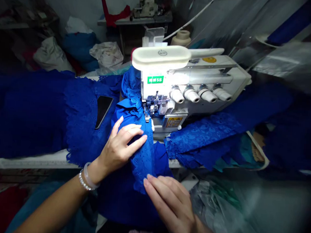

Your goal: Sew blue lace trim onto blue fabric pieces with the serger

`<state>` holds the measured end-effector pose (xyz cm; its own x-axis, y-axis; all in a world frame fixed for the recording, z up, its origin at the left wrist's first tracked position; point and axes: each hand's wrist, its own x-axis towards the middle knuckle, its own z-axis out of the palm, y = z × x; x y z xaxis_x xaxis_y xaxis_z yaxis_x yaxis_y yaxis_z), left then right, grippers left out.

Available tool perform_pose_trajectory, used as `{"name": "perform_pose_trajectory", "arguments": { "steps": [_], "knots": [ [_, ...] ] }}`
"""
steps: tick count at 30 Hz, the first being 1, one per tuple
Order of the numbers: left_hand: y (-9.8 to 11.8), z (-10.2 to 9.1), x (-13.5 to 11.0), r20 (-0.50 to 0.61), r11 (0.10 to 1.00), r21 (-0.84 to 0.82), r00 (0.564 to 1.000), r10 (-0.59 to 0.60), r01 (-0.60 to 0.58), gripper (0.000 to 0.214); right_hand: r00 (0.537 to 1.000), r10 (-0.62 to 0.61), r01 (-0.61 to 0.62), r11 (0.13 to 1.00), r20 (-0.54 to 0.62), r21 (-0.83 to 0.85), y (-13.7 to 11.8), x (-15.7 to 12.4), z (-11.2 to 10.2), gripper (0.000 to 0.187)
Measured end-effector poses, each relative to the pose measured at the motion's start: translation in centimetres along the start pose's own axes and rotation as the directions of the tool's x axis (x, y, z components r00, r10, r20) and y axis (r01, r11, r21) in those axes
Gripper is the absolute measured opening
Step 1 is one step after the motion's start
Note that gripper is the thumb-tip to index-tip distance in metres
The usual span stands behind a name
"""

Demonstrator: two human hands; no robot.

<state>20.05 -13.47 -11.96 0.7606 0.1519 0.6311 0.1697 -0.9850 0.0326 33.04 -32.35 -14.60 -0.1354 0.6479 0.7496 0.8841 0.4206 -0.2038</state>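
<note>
**Left hand** (pixel 119 149): grip open, fingers spread, pressed flat on blue eyelet lace fabric (pixel 142 161), not clenched; pale bangle (pixel 90 175) and beaded bracelet (pixel 83 181) at the wrist.

**Right hand** (pixel 169 204): grip open, fingertips resting on the same lace, nearer the viewer.

**Fabric**: runs from between both hands to the presser foot (pixel 147 112) of a white overlock machine (pixel 188 80) on the worktop (pixel 25 162); more lace lies right of the machine.

**Also present**: black smartphone (pixel 103 111) on the fabric, left of the foot; cream thread cone (pixel 182 38) behind the machine; second overlock machine (pixel 147 6), far.
</note>
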Motion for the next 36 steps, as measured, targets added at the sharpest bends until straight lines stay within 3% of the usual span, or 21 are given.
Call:
{"name": "perform_pose_trajectory", "arguments": {
  "steps": [3,8,15,19,22,25,26,27,29,32,34,35,36],
  "knots": [
    [-0.6,-0.5,0.5,0.054,0.996,-0.014,0.995,0.084,-0.083,0.027,1.000,0.018,-0.018,1.000,0.016,0.018,0.7,0.2,0.7,0.036],
    [-1.9,-0.9,1.5,0.151,0.999,0.034,0.988,0.034,-0.040,0.033,0.998,0.026,-0.028,0.999,-0.055,-0.029,3.0,2.0,2.7,0.028],
    [-4.2,-1.3,1.9,0.157,0.990,-0.142,0.987,0.035,-0.013,0.041,0.987,-0.047,0.021,0.987,-0.155,-0.161,6.7,5.1,4.7,0.026],
    [-5.7,-1.5,2.6,0.198,0.977,-0.214,0.979,0.046,-0.002,0.037,0.987,-0.070,0.035,0.971,-0.146,-0.235,8.4,6.7,5.1,0.027],
    [-7.6,-1.6,3.5,0.222,0.967,-0.155,0.961,-0.166,0.203,0.040,0.993,-0.055,0.026,0.963,-0.100,-0.267,9.3,7.1,5.0,0.029],
    [-10.5,-1.4,5.3,0.266,0.874,-0.053,0.851,-0.453,0.482,0.078,0.993,-0.023,-0.006,0.969,-0.115,-0.247,8.9,6.4,4.8,0.029],
    [-11.5,-1.3,6.1,0.307,0.853,-0.024,0.816,-0.489,0.521,0.070,0.989,0.006,-0.037,0.978,-0.149,-0.206,8.5,6.0,4.8,0.028],
    [-12.4,-1.3,7.0,0.301,0.853,0.007,0.812,-0.500,0.523,0.050,0.982,0.051,-0.078,0.987,-0.183,-0.142,7.9,5.4,4.9,0.026],
    [-13.1,-1.7,8.5,0.232,0.898,0.059,0.868,-0.438,0.437,0.035,0.975,0.167,-0.167,0.986,-0.144,0.014,6.4,4.1,5.2,0.018],
    [-11.0,-3.1,8.7,0.081,0.953,0.055,0.950,-0.302,0.298,0.047,0.963,0.257,-0.265,0.960,0.084,0.091,4.7,2.2,6.0,0.010],
    [-7.9,-4.0,6.7,-0.048,0.940,-0.001,0.939,-0.342,0.342,0.047,0.953,0.271,-0.281,0.958,0.134,0.061,4.3,1.3,6.6,0.014],
    [-6.2,-4.1,5.2,-0.088,0.923,-0.079,0.920,-0.382,0.376,0.033,0.954,0.273,-0.281,0.958,0.125,0.055,4.3,0.9,6.9,0.016],
    [-4.6,-4.0,3.4,0.012,0.895,-0.156,0.907,-0.422,0.418,0.021,0.956,0.270,-0.278,0.959,0.116,0.058,4.4,0.7,7.1,0.017]
  ]
}}
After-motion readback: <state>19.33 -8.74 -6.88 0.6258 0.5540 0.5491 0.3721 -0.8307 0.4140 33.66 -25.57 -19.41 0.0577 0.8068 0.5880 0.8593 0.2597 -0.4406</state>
